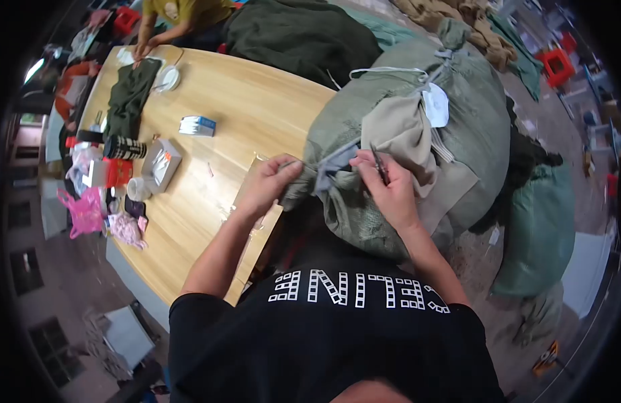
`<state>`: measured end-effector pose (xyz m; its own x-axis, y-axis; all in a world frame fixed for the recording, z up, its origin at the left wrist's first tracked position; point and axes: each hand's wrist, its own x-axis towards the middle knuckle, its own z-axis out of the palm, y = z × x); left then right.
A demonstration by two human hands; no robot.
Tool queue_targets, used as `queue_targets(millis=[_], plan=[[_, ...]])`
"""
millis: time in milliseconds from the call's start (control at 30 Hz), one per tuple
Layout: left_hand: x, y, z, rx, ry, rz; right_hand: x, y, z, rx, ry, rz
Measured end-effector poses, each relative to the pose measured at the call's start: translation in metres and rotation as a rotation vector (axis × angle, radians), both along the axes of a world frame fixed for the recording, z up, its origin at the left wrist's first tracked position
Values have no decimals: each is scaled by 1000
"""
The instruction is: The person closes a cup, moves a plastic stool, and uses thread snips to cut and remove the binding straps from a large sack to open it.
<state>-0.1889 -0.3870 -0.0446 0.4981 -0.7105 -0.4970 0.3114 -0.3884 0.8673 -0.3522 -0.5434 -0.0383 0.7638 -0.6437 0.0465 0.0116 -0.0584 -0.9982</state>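
Note:
A big green woven sack [471, 87] bulges in front of me, its gathered neck bound with a grey cloth strip [336, 161]. My left hand [275, 183] is closed round the bunched end of the sack, left of the strip. At the strip's other side, my right hand [393, 191] is closed round small dark thread snips [378, 165], their points upward; its fingertips are close to the strip, and I cannot tell if they touch it. Beige fabric [397, 134] lies over the sack just beyond this hand, with a white face mask [436, 105] beside it.
A wooden table [256, 107] stands to my left, bearing a blue-and-white box [197, 125], a grey tray [161, 164] and a dark green garment [130, 97]. Another person's hands [141, 51] are at its far end. Dark green fabric [300, 37] is piled behind; another green sack [539, 228] lies right.

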Motion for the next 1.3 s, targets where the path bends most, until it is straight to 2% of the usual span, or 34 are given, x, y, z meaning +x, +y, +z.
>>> queue_targets(millis=[67,133,167,267,300,400,500,600,633,667,733,767,800,867,933,967,1067,1167,1200,1233,1300], plan=[[-14,-3,-1,-268,340,77,5,9,12,43,47,162],[-25,-6,2,-257,370,177,11,18,21,-315,136,196],[-30,-6,4,-249,389,224,13,22,17,-285,213,189],[-44,-1,0,-389,372,233,8,21,-5,-463,273,216],[-43,3,-2,-419,342,216,2,24,-9,-241,224,159],[-50,6,-4,-422,322,302,-23,17,-8,-121,139,110],[-47,9,-11,-404,332,333,-52,9,30,457,205,108],[-42,9,-13,-336,412,322,-76,7,52,730,92,193],[-40,7,-13,-312,447,314,-81,10,60,641,100,261],[-38,3,-10,-357,600,348,-85,14,66,602,85,329],[-34,-8,6,-449,905,409,-85,23,66,186,131,396],[-33,-15,19,-477,873,406,-85,27,74,182,147,425],[-41,-25,36,-489,697,287,-84,33,77,142,124,441],[-60,-45,60,-506,345,81,-77,41,85,-131,-49,425],[-65,-49,49,-525,312,-230,-74,35,91,-149,-87,367],[-64,-49,49,-593,163,-101,-71,32,93,-122,-120,310],[-36,-27,41,-493,-259,430,-66,24,98,17,-211,204],[-49,-12,-27,-248,-582,102,-44,15,109,135,-310,175],[-71,-10,-12,-281,-401,-120,-36,11,113,174,-358,167],[-88,-15,-15,-416,-662,-171,-27,8,118,212,-406,163],[-98,-18,6,-199,-883,-159,-15,-1,124,322,-528,194]])
